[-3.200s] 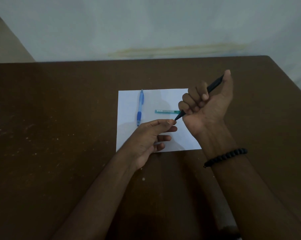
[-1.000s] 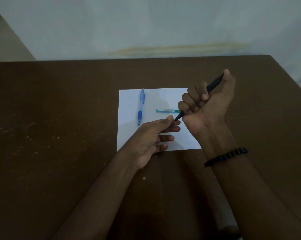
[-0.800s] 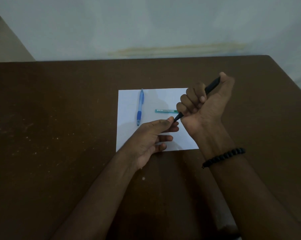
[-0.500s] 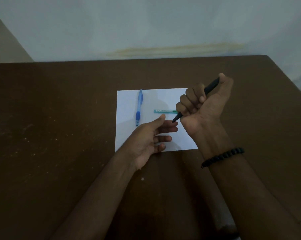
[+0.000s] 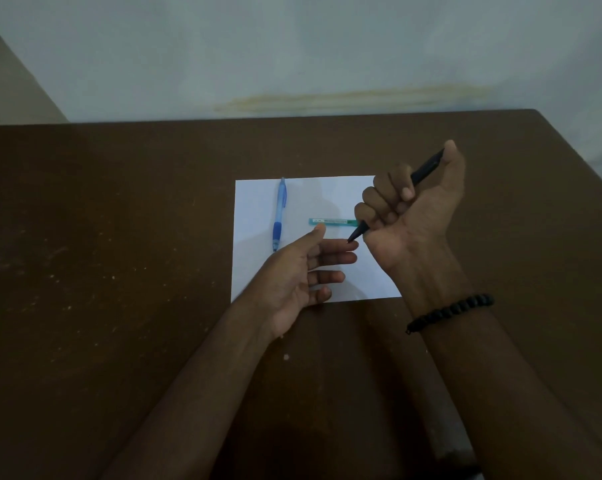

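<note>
My right hand [image 5: 410,216] grips a black pen [image 5: 427,171] in a fist, palm side toward me, thumb on the pen's upper end. The pen's tip points down-left at my left index fingertip. My left hand [image 5: 299,275] hovers over a white sheet of paper [image 5: 258,271], fingers straight and spread, holding nothing. A blue pen [image 5: 279,216] lies lengthwise on the sheet's left part. A small teal tube [image 5: 332,222] lies crosswise near the sheet's middle, its right end hidden behind my right fingers.
The sheet lies on a dark brown table [image 5: 102,271] whose far edge meets a pale wall [image 5: 292,46]. A black bead bracelet [image 5: 451,311] circles my right wrist. The table's right edge runs diagonally at the far right.
My left thumb and fingers were pinched at the black pen's tip; they have now opened and spread. My right hand keeps its grip and has barely moved.
</note>
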